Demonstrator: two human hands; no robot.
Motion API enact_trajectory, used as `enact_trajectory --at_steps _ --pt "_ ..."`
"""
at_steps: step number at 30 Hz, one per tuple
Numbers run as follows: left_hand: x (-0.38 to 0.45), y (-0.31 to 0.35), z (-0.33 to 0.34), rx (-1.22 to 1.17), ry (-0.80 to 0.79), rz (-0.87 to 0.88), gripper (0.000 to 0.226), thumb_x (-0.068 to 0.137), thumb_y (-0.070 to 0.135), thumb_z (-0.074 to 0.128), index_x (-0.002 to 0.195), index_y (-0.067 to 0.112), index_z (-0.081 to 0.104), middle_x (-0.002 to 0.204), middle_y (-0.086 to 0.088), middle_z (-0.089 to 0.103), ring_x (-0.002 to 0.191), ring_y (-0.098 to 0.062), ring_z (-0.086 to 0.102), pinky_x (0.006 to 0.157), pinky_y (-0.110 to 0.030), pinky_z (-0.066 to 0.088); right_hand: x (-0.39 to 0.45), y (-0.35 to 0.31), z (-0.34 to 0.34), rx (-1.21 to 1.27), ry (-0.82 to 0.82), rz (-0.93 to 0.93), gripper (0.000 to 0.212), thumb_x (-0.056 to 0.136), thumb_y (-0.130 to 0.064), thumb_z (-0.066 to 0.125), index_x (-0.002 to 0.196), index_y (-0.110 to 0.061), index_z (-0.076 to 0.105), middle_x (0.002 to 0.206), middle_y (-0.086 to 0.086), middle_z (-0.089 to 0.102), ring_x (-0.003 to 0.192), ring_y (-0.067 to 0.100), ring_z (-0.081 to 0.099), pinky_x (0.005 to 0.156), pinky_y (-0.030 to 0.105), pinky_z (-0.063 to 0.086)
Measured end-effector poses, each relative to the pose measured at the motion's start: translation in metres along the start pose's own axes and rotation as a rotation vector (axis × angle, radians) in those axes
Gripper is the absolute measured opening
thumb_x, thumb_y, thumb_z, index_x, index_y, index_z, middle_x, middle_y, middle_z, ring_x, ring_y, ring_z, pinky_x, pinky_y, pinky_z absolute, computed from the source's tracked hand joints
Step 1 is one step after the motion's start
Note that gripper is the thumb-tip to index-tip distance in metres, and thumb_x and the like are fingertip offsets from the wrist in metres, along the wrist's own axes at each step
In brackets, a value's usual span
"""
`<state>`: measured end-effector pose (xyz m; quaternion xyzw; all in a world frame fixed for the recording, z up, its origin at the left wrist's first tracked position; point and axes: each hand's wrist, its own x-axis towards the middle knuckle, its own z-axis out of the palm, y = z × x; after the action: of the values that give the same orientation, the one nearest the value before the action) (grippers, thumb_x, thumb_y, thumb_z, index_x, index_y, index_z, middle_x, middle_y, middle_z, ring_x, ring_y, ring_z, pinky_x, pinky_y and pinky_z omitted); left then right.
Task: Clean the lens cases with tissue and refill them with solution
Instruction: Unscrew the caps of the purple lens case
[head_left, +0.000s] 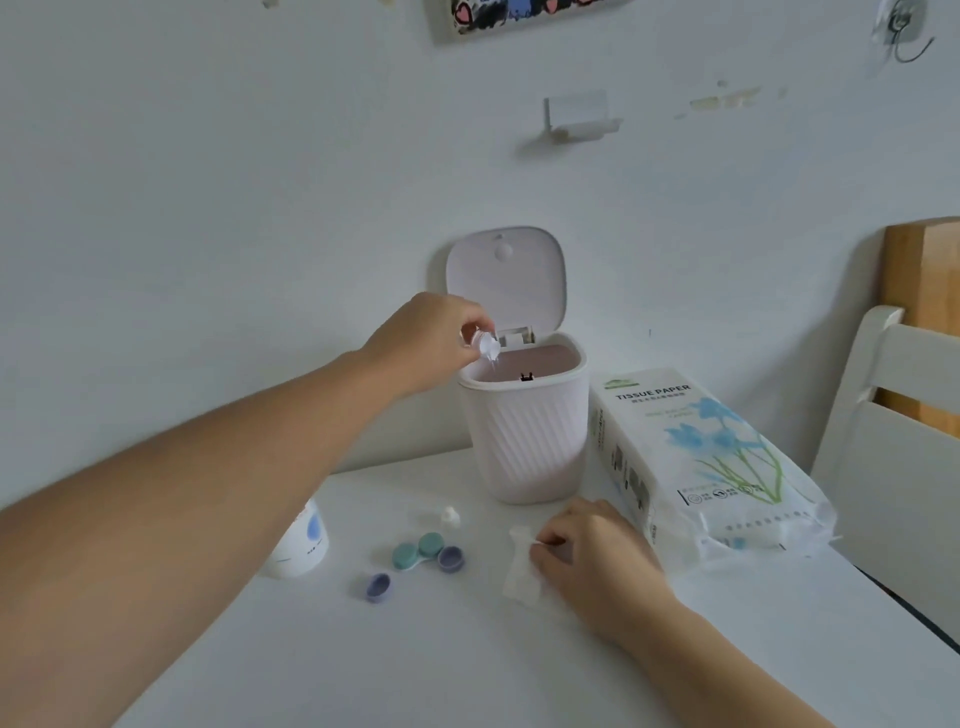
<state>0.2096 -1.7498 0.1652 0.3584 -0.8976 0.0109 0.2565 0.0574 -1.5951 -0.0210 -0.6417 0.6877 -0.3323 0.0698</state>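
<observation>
My left hand (426, 340) pinches small clear lens case (485, 345), tipped over open bin (524, 421). My right hand (587, 551) pinches tissue (522, 564) on table (415, 665). Teal case (415, 551) near purple caps. Risk: loose pinch drops case into bin; drips miss rim.

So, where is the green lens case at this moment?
In the head view, the green lens case lies on the white table, left of centre. It sits in front of the small bin, beside a purple cap and left of the right hand.
</observation>
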Motion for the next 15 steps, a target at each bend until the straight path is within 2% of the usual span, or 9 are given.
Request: enact_trajectory --at_steps 3,7,10,15 --pt "0.003 0.000 0.000 0.140 -0.057 0.127 0.017 0.093 0.018 0.063 0.104 0.024 0.074 0.086 0.011 0.058 0.080 -0.016 0.056 0.068 -0.028 0.036 0.001 -0.001 0.000 -0.002 -0.001 -0.007 0.020 0.093 -0.041 0.057 0.092 -0.027 0.071 0.099 -0.016 0.060 0.102 0.012 0.048 0.074 0.025 0.033" --pt "0.005 0.001 -0.005 0.315 -0.112 0.281 0.019 0.099 0.016 0.055 0.108 0.018 0.072 0.097 -0.001 0.063 0.096 -0.024 0.057 0.076 -0.038 0.046 0.001 -0.001 -0.001 -0.008 0.005 -0.013 0.020 0.093 -0.040 0.057 0.091 -0.026 0.070 0.100 -0.014 0.060 0.102 0.013 0.049 0.073 0.025 0.030" --pt "0.004 0.003 -0.011 0.407 -0.073 0.350 0.023 0.101 0.014 0.054 0.115 0.017 0.071 0.104 -0.007 0.066 0.102 -0.029 0.057 0.076 -0.041 0.049 0.002 -0.001 0.000 -0.001 0.007 -0.015 0.019 0.092 -0.040 0.058 0.089 -0.025 0.070 0.099 -0.014 0.060 0.101 0.013 0.049 0.074 0.025 0.032" --pt "0.001 0.006 -0.022 0.479 0.031 0.432 0.016 0.097 0.007 0.059 0.106 0.010 0.073 0.095 -0.011 0.066 0.092 -0.035 0.059 0.069 -0.049 0.052 0.002 0.001 0.001 0.017 0.006 -0.011 0.019 0.092 -0.042 0.058 0.089 -0.027 0.070 0.098 -0.015 0.060 0.101 0.012 0.048 0.077 0.025 0.036"
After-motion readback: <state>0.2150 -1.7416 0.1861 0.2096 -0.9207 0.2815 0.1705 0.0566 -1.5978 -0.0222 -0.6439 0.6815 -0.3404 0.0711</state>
